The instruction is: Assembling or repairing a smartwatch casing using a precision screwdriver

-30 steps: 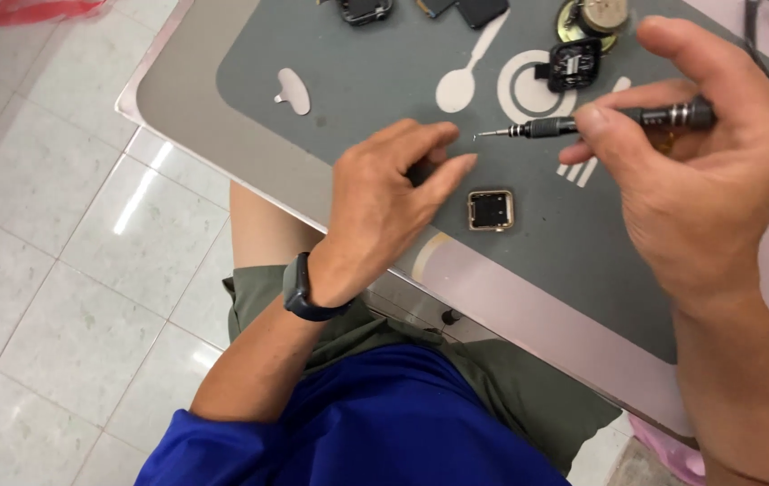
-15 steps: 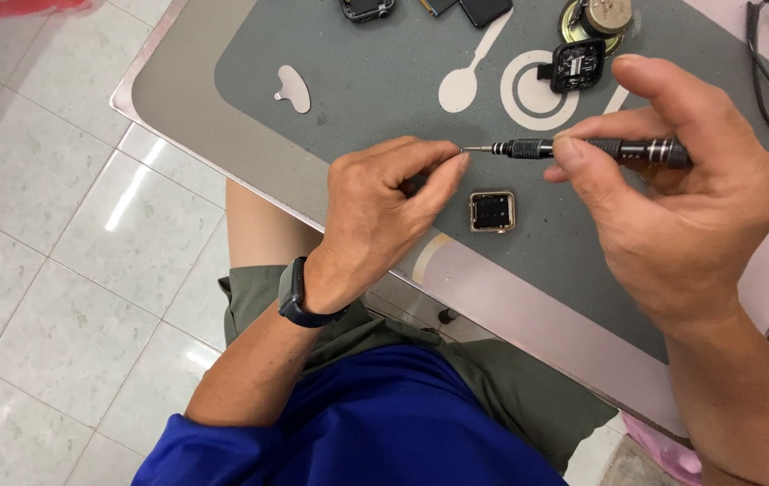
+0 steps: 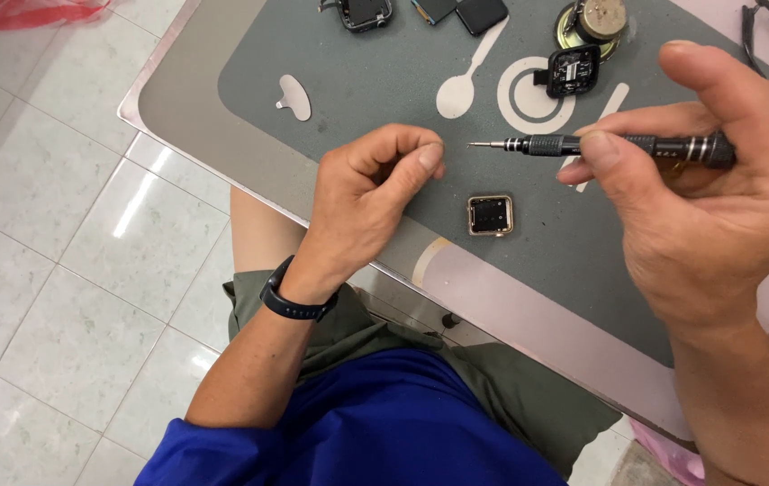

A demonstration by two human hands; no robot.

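My right hand (image 3: pixel 709 207) grips a black precision screwdriver (image 3: pixel 619 146) and holds it level above the grey work mat (image 3: pixel 366 81). Its fine tip points left, toward my left hand (image 3: pixel 366 193). That hand hovers over the mat's near edge with thumb and forefinger pinched together a short way from the tip. Nothing shows between those fingers. A small square watch case (image 3: pixel 490 216) with a gold rim lies flat on the mat, below the tip and between both hands. A dark band circles my left wrist.
Further back on the mat lie a black square module (image 3: pixel 574 70), a round metal part (image 3: pixel 597 20), another watch case (image 3: pixel 362 11), dark screen pieces (image 3: pixel 470 13) and a white pick (image 3: pixel 294 97). A black cable (image 3: pixel 763 40) curls at right. Tiled floor lies left.
My left fingers have drawn back from the screwdriver tip and curled into a pinch. My right hand has shifted the screwdriver slightly right. The square case has stayed put.
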